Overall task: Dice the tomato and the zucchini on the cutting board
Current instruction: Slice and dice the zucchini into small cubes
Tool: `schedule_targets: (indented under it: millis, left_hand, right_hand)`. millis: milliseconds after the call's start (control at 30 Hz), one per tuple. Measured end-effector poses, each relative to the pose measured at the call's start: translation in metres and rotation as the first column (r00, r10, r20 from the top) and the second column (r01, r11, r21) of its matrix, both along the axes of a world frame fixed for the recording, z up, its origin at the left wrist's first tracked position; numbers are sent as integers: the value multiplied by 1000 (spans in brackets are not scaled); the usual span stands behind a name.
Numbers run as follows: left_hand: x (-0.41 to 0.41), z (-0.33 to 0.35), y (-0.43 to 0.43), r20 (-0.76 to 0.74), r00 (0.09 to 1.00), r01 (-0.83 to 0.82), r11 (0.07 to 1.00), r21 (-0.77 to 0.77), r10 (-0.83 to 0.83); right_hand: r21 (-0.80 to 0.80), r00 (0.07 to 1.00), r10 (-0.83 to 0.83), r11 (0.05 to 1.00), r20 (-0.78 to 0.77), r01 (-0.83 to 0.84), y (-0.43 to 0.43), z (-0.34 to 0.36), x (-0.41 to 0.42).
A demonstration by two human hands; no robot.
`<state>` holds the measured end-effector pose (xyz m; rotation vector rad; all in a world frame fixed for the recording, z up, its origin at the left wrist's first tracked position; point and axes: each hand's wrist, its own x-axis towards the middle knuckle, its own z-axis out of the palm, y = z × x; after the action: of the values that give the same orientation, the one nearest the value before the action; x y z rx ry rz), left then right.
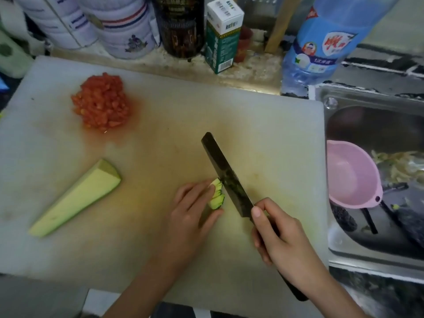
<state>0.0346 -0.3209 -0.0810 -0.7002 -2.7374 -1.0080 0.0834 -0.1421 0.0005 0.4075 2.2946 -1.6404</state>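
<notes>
A heap of diced red tomato (pixel 102 103) lies at the far left of the white cutting board (pixel 263 138). A long pale green zucchini wedge (pixel 78 198) rests cut side up at the left. My left hand (pixel 191 211) holds a small bundle of zucchini strips (pixel 217 195) near the board's middle, fingers and thumb curled round it. My right hand (pixel 278 239) grips the handle of a dark knife (pixel 226 176). Its blade stands edge down against the right end of the strips.
A steel sink (pixel 367 251) adjoins the board on the right, holding a pink bowl (pixel 351 175) and scraps. Behind the board stand tins (pixel 124 26), a dark jar (pixel 181 26), a green carton (pixel 222 35) and a blue bottle (pixel 321 42).
</notes>
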Motion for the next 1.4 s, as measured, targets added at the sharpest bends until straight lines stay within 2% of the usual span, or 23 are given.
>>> schedule_targets:
  millis: [133,267,667,833,933,1100,1233,1333,1400]
  left_hand:
    - [-4,0,-6,11,999,40,999,-11,-40]
    - [-5,-2,-14,12,997,80,996,-29,-80]
    - [7,-6,-6,-40,999,0,1000,14,1]
    - [8,-6,-4,-39,999,-13,1000,24,13]
    - [8,-5,-4,-28,999,-17,999,44,18]
    - [7,-7,-3,-37,999,-26,995,100,30]
    - [7,-8,-3,-20,999,-23,996,90,25]
    - [7,-8,-4,10,1000,-14,994,112,13]
    - [7,-8,-5,24,1000,-14,992,122,11]
  right_hand:
    - [8,1000,4,1000,-13,-4,6,2,2]
    - [-49,998,-55,997,20,56,3,7,15]
    - [281,995,64,959,-80,-39,-12,-11,38]
    - [488,986,147,868,-81,-89,-23,-10,38]
    - [623,970,236,768,-53,-153,-32,-8,32]
    - [682,973,228,705,40,-193,-39,-8,24]
    - [634,970,242,750,5,-190,-40,-8,-3]
    - [517,961,263,837,-92,-180,-42,-11,-39]
    - [436,968,230,885,-102,-164,-38,-8,-53]
